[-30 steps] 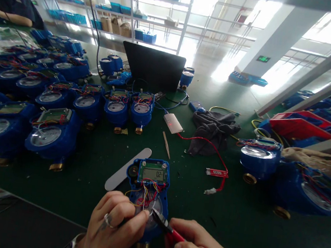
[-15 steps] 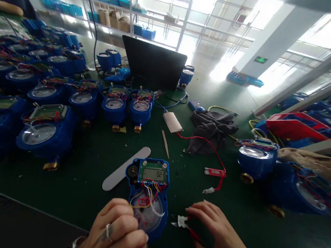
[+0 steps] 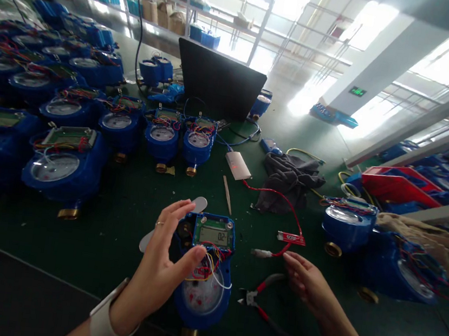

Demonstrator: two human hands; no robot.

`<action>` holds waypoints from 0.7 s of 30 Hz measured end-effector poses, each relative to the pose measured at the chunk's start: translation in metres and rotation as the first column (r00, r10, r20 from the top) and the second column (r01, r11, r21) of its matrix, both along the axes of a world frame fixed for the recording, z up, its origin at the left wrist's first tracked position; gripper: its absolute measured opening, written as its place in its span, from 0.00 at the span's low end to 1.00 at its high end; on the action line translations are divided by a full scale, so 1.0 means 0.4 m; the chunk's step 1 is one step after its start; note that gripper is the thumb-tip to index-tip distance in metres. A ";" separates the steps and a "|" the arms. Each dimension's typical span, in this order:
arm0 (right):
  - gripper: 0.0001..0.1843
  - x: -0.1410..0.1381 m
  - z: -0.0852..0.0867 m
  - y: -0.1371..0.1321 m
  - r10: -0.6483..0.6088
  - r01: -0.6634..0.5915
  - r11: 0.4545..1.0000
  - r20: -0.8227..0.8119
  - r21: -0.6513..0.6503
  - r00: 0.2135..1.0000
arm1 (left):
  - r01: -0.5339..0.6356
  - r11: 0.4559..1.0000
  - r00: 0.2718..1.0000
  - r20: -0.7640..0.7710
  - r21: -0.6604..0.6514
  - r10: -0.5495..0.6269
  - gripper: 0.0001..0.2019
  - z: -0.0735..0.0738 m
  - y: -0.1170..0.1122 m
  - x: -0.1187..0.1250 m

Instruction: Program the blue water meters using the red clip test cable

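A blue water meter [image 3: 199, 290] with an open top stands before me, its small LCD [image 3: 215, 236] reading 0.2 and loose coloured wires over the clear dial. My left hand [image 3: 167, 262] is at the meter's left side, fingers stretched and thumb apart, holding nothing. To the right, my right hand [image 3: 308, 282] has its fingers pinched together at the red cable [image 3: 280, 249], close behind its whitish connector [image 3: 262, 254]. Below it, a pair of cutting pliers [image 3: 250, 298] with red-and-black handles lies on the green table, jaws towards the meter.
Many blue meters [image 3: 60, 170] fill the left; more [image 3: 349, 221] stand at right. A white box [image 3: 238, 165] joins the red cable. A thin wooden stick [image 3: 227, 194], grey cloth [image 3: 292, 179] and laptop [image 3: 221, 80] lie beyond. A grey flat strip [image 3: 199, 204] is partly behind my left hand.
My right hand has let go of the pliers and moved up to the red cable, whose connector has shifted left. My left hand has risen off the meter's dial and opened.
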State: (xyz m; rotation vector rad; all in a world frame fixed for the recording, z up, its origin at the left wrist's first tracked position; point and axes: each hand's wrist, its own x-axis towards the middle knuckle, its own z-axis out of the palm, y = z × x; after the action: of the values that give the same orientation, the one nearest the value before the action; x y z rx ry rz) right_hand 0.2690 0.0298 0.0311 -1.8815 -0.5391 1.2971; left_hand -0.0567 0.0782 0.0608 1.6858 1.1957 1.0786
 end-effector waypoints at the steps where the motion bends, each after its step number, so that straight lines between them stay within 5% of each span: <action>1: 0.22 -0.006 -0.001 0.008 0.031 -0.031 1.000 0.012 0.002 0.999 | 0.018 1.000 1.000 0.002 -0.015 -0.018 0.25 0.001 0.007 0.010; 10: 0.26 -0.036 -0.004 0.028 0.136 -0.137 0.991 0.184 -0.008 0.974 | 0.038 0.995 0.999 0.026 -0.089 -0.036 0.25 -0.009 0.015 0.038; 16: 0.28 -0.064 0.016 0.061 0.005 -0.009 0.992 0.034 0.128 0.999 | 0.030 0.996 1.000 0.006 -0.082 -0.030 0.25 -0.017 0.014 0.038; 21: 0.29 -0.105 0.076 0.060 -0.044 0.065 0.967 -0.087 0.247 0.995 | 0.029 0.997 1.000 0.005 -0.068 -0.029 0.25 -0.019 0.011 0.041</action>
State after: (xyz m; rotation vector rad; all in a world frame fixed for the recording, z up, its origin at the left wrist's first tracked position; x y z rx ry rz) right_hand 0.2268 0.0537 0.0615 -1.6189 -0.5759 1.2037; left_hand -0.0401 0.0826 0.0531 1.6435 1.1883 1.0124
